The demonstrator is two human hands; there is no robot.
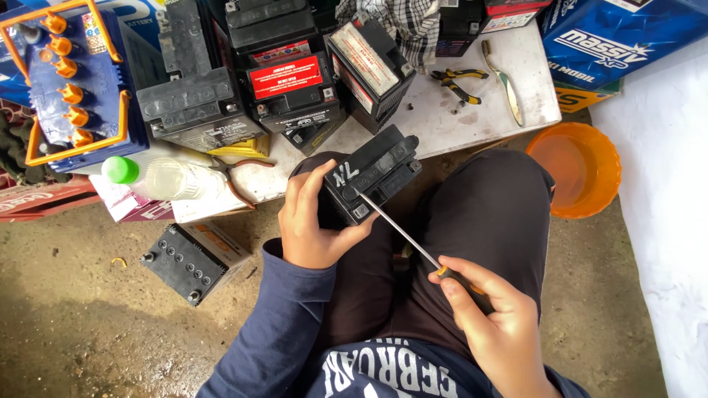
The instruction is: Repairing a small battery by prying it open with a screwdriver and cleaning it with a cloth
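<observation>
My left hand (313,221) grips the small black motorcycle battery (372,177) on my lap, just below the edge of the white work board (472,110). My right hand (494,324) is closed around a screwdriver (402,232), its tip on the battery's top. It's a hard, boxy case (heavy for its size, I'd judge), smooth-sided, so I clamp it around the end. White marks are scrawled on the lid; small terminals sit at the corners.

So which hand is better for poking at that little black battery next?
Probably the right hand: it holds the screwdriver, whose tip already rests on the battery. The left hand is busy gripping the battery on the lap.
</observation>
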